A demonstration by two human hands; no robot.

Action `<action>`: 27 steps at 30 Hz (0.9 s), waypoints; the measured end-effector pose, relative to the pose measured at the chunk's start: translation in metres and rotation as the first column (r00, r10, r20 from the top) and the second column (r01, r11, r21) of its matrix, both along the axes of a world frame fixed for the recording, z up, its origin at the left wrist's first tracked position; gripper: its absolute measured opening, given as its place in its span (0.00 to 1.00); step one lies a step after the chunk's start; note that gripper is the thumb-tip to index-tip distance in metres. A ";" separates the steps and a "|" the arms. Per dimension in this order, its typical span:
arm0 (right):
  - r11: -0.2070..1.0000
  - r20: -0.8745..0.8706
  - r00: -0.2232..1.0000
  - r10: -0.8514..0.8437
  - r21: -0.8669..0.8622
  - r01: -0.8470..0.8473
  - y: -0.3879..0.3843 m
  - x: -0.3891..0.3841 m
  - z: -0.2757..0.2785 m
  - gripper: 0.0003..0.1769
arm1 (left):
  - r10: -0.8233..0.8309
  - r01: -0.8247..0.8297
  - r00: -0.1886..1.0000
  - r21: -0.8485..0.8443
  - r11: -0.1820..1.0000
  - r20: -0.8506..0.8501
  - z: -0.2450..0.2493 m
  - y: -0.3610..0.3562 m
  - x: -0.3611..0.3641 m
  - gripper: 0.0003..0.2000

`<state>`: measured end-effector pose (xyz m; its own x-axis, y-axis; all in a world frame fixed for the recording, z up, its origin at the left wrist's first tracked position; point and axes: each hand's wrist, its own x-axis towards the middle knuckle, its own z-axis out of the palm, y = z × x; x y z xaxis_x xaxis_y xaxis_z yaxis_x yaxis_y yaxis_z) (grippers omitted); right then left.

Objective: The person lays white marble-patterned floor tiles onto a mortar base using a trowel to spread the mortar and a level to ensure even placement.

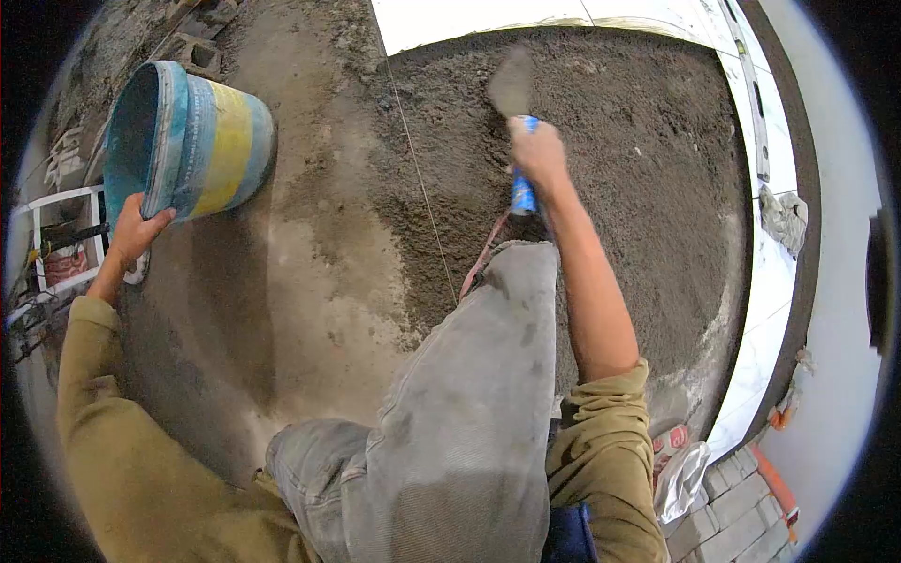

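Observation:
My right hand [541, 155] is closed round the blue handle of a trowel [511, 86], whose blade points away from me and is slightly smeared by motion. The blade lies close over the dark, rough mortar bed [648, 178]. My left hand [139, 228] grips the rim of a blue-green bucket [230, 150] with a yellow band. The bucket is tipped, its mouth toward the left, and its inside is mostly hidden. Below my right hand, my bent knee in grey trousers [469, 394] reaches over the edge of the mortar.
White tiles [488, 21] border the mortar at the back and right. A spirit level [758, 122] and a crumpled plastic bag [784, 220] lie on the right tiles. A taut string [418, 169] runs along the mortar's left side. Grey bricks [737, 516] lie at bottom right.

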<state>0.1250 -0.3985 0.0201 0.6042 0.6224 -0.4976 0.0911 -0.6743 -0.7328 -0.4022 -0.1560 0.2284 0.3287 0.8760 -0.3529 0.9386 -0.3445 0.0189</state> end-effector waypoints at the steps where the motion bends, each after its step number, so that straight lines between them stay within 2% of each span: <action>1: 0.993 0.054 0.992 0.111 0.034 -0.113 0.002 -0.006 -0.017 0.28 | 0.000 0.000 1.000 -0.001 1.000 0.000 0.000 -0.001 0.000 0.30; 2: 0.972 0.112 0.970 0.217 0.066 -0.225 0.006 -0.010 -0.032 0.30 | -0.015 0.016 1.000 -0.013 1.000 0.005 -0.001 0.001 0.000 0.30; 3: 0.964 -0.096 0.959 0.266 0.001 -0.267 0.007 -0.015 0.005 0.31 | -0.031 0.031 0.999 -0.026 0.999 0.008 -0.001 0.002 -0.001 0.30; 4: 0.964 -0.100 0.959 0.266 0.006 -0.267 0.008 -0.015 -0.001 0.31 | -0.031 0.032 1.000 -0.023 0.999 0.003 -0.001 0.003 -0.003 0.30; 6: 0.961 0.087 0.959 0.270 0.031 -0.273 0.009 -0.019 -0.012 0.23 | -0.066 0.066 0.998 0.039 0.997 -0.006 -0.002 0.004 -0.008 0.28; 7: 0.962 0.085 0.959 0.269 0.033 -0.273 0.008 -0.024 -0.017 0.23 | -0.066 0.066 0.998 0.040 0.997 -0.009 -0.001 0.004 -0.009 0.28; 9: 0.959 0.113 0.952 0.284 -0.014 -0.284 0.010 -0.033 -0.024 0.29 | -0.047 0.048 0.997 -0.008 0.999 0.064 -0.003 0.003 -0.007 0.27; 10: 0.959 0.113 0.952 0.283 -0.013 -0.283 0.011 -0.035 -0.010 0.29 | -0.048 0.048 0.997 -0.007 0.999 0.064 0.000 0.000 0.000 0.27; 12: 0.821 0.116 0.814 0.569 -0.127 -0.556 0.010 -0.036 0.015 0.28 | 0.194 -0.186 0.981 -0.199 0.962 0.022 0.007 -0.003 0.015 0.27; 16: 0.797 0.305 0.737 0.604 -0.223 -0.561 -0.015 -0.018 0.042 0.23 | 0.147 -0.131 0.986 -0.176 0.976 0.077 0.003 -0.001 0.005 0.26; 18: 0.772 0.408 0.660 0.631 -0.253 -0.582 -0.033 0.008 0.044 0.21 | 0.019 -0.017 0.998 -0.040 0.999 0.061 0.003 -0.003 0.003 0.25; 20: 0.689 0.474 0.529 0.704 -0.276 -0.670 -0.045 0.037 0.045 0.23 | 0.021 -0.019 0.999 -0.046 0.999 0.048 0.001 0.000 0.000 0.24; 21: 0.637 0.463 0.478 0.746 -0.289 -0.715 -0.042 0.043 0.051 0.24 | -0.012 0.014 0.999 -0.056 0.998 0.035 0.004 -0.001 0.005 0.23; 22: 0.635 0.462 0.475 0.749 -0.294 -0.715 -0.037 0.044 0.053 0.24 | -0.047 0.048 0.999 -0.065 0.997 0.021 0.006 -0.002 0.011 0.22; 24: 0.486 0.421 0.324 0.847 -0.369 -0.792 -0.019 0.040 0.052 0.23 | -0.043 0.047 0.997 -0.060 0.997 0.063 0.008 -0.010 0.022 0.21; 27: 0.484 0.487 0.307 0.818 -0.293 -0.824 0.024 0.036 0.031 0.21 | -0.018 0.029 0.992 -0.081 0.996 0.126 0.013 -0.011 0.026 0.20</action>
<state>0.1610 -0.3744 0.0509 -0.0905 0.9502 -0.2981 0.9323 -0.0243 -0.3607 -0.3764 -0.1670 0.2409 0.3948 0.8372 -0.3785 0.9188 -0.3588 0.1645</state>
